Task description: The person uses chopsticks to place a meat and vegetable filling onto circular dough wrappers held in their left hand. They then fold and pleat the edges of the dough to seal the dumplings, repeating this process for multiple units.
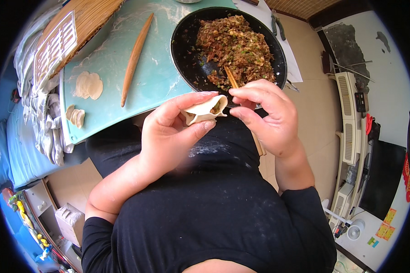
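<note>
A folded dumpling wrapper (200,109) is pinched between the thumb and fingers of my left hand (168,127). Its right end gapes and shows some filling inside. Just to the right, my right hand (273,113) has its thumb and fingertips apart, close to that open end. Wooden chopsticks (231,77) have their tips in the minced filling (237,43) and pass behind my right hand, coming out below it. Whether that hand touches them is hidden. The filling is heaped in a black pan (183,50).
A tapered wooden rolling pin (136,59) lies on the floured green board (161,68). Flat wrappers (89,85) and a smaller stack of dough pieces (75,116) sit at its left. A woven tray (77,27) stands at the far left, beside a crumpled cloth (50,113).
</note>
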{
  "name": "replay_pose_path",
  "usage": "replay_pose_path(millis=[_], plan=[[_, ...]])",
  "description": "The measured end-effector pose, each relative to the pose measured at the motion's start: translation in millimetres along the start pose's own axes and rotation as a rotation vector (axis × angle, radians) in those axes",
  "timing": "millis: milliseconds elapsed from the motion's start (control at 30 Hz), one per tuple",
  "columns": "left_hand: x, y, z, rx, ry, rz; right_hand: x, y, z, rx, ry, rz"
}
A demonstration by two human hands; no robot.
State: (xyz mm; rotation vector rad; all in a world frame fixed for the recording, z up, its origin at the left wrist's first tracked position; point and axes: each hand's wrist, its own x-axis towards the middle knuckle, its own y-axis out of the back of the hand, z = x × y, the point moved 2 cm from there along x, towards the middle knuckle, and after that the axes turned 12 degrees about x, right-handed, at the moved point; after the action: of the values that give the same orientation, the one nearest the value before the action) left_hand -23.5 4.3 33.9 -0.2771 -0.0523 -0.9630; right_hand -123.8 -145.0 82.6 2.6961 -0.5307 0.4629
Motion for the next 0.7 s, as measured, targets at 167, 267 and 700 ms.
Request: replay_pose_path(millis=[167,267,700], plan=[[1.3,-1.1,-1.0,0.002,-0.005,-0.014,3.5,-4.1,5.2,-0.080,0.106,-0.060],[2.4,-1.8,3.0,0.062,0.023,-0.022,1.8,-5.9,6.0,-0.076,0.107,-0.031],[2.0,-3.9,3.0,0.061,0.042,0.046,-0.9,-20.6,-3.8,-0.276,0.303,0.022]])
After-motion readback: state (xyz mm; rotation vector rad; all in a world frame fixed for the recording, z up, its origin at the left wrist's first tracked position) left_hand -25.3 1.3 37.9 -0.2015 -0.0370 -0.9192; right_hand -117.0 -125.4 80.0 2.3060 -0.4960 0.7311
